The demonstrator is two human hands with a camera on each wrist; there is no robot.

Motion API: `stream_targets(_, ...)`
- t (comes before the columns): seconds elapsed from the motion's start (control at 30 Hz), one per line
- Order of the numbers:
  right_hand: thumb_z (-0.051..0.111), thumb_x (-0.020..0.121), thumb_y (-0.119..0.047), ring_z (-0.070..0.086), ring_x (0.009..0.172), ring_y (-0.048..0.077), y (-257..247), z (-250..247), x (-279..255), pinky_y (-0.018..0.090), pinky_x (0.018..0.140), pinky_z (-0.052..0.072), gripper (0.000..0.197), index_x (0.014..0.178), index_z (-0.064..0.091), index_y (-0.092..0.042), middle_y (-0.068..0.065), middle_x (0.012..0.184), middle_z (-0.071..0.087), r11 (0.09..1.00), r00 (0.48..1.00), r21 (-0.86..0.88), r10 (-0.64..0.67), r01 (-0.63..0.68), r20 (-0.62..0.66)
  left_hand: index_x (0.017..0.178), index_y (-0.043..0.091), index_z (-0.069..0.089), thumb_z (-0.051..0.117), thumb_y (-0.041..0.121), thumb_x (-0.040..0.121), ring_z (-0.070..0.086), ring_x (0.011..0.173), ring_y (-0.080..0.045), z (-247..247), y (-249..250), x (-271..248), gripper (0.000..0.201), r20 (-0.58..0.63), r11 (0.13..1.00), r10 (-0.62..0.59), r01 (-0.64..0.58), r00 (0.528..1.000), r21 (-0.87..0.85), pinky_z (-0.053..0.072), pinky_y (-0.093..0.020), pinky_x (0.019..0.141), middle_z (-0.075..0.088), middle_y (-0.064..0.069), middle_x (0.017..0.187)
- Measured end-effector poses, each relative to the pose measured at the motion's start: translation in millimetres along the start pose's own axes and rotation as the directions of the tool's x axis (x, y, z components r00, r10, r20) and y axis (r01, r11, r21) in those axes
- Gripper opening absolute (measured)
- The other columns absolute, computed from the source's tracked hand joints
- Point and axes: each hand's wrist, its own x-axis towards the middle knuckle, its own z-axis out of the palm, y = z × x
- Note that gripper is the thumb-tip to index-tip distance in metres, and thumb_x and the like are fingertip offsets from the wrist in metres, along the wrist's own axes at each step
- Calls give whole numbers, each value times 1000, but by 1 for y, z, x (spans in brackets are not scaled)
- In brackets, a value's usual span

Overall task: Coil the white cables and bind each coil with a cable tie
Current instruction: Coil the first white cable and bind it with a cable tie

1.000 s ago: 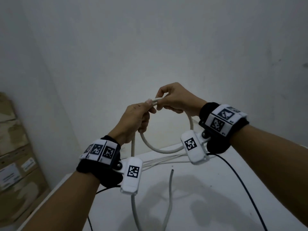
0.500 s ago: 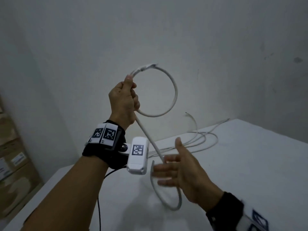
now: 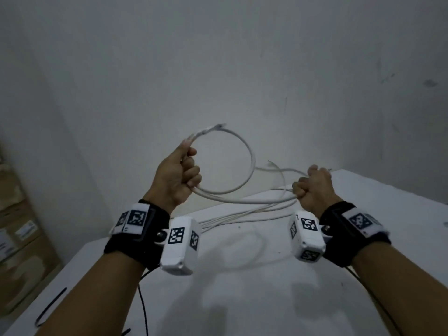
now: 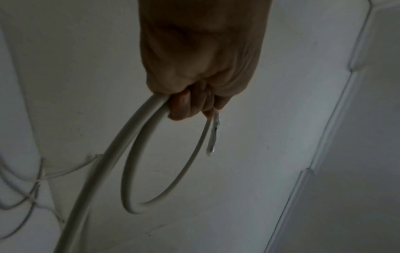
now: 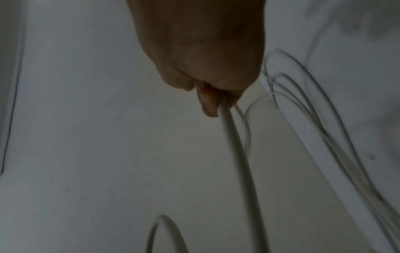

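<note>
A: What's each hand doing?

B: Left hand [image 3: 178,177] is a raised fist, fingers curled round a smooth, round white cable [image 3: 252,163]. One loop of it arcs up and to the right of the fist; the frayed cable tip [image 3: 213,128] pokes out just above the thumb. Right hand [image 3: 314,187] is also a fist, well apart from the left, gripping the same cable further along.

A: And between them?

B: The cable sags in a shallow curve from fist to fist, above a matte white table [image 3: 266,299].

A: Other cables?

B: Thinner white cables [image 3: 244,215] lie loose on the table near the wall, below and beyond the hands. A thin black cable tie [image 3: 49,306] lies at the table's left edge, w/ cardboard boxes [image 3: 21,238] beside it.
</note>
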Motion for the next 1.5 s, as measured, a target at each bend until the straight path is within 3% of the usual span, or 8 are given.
stream_targets(0.13, 26, 101, -20, 18, 33, 7, -8, -1, 0, 13, 36, 17, 29, 80, 46, -22, -5, 47, 25, 885, 968, -415, -132, 211, 212, 77, 13, 49, 50, 34, 98, 20, 29, -5, -6, -27, -11, 29, 68, 979, -122, 109, 990, 171, 23, -15, 33, 23, 9, 39)
stream_targets(0.4, 34, 103, -31, 19, 37, 7, -18, -11, -5, 14, 38, 17, 31, 104, 59, -13, -2, 54, 23, 715, 868, -579, -79, 393, 491, 76, 9, 53, 52, 32, 98, 20, 35, -8, -5, -45, -21, 32, 141, 922, -185, 122, 973, 367, 28, -18, 37, 21, 7, 46)
stream_targets(0.63, 39, 101, -32, 17, 43, 10, -14, -5, -10, 18, 39, 15, 32, 106, 62, -10, -2, 54, 24, 669, 825, -611, -4, 423, 566, 70, 11, 50, 55, 32, 96, 23, 36, -12, 1, -66, -19, 34, 91, 877, -82, 28, 992, 480, 31, -22, 39, 27, 5, 44)
stream_targets(0.8, 42, 100, -34, 17, 43, 9, -11, -2, -14, 16, 39, 14, 32, 105, 63, -11, -2, 55, 24, 699, 809, -607, 68, 379, 583, 69, 11, 47, 57, 30, 96, 35, 37, -17, -5, -72, -14, 34, 88, 762, 160, -179, 983, 622, 38, -25, 38, 37, -5, 51)
stream_targets(0.97, 43, 100, -29, 25, 44, 9, 3, 4, -15, 19, 38, 22, 32, 100, 67, -8, -5, 52, 31, 625, 760, -587, -15, 514, 649, 70, 11, 47, 65, 44, 81, 23, 33, -11, -3, -79, -14, 39, 166, 839, 39, -123, 985, 530, 24, -17, 34, 29, -1, 47)
stream_targets(1.1, 43, 100, -24, 42, 64, 12, 9, 0, -11, 21, 56, 35, 31, 100, 69, -5, -5, 70, 52, 574, 736, -585, -48, 573, 675, 69, 10, 47, 58, 45, 88, 18, 34, -10, -3, -80, -15, 41, 128, 889, -33, -29, 991, 458, 17, -16, 37, 25, 4, 45)
stream_targets(1.27, 44, 100, -29, 67, 78, 32, 12, -3, -12, 40, 60, 58, 31, 107, 63, -5, 12, 90, 58, 668, 722, -553, 33, 498, 691, 67, 8, 49, 54, 40, 95, 18, 33, -11, -6, -78, -12, 42, 76, 888, -89, 44, 993, 457, 17, -15, 37, 23, 2, 45)
stream_targets(1.5, 43, 100, -26, 44, 51, 12, 29, 0, -13, 21, 39, 33, 28, 110, 65, -12, 6, 71, 56, 593, 694, -557, -3, 581, 720, 65, 8, 50, 54, 41, 95, 18, 33, -10, 3, -83, -13, 45, 84, 870, -95, 42, 992, 491, 19, -15, 35, 25, 4, 43)
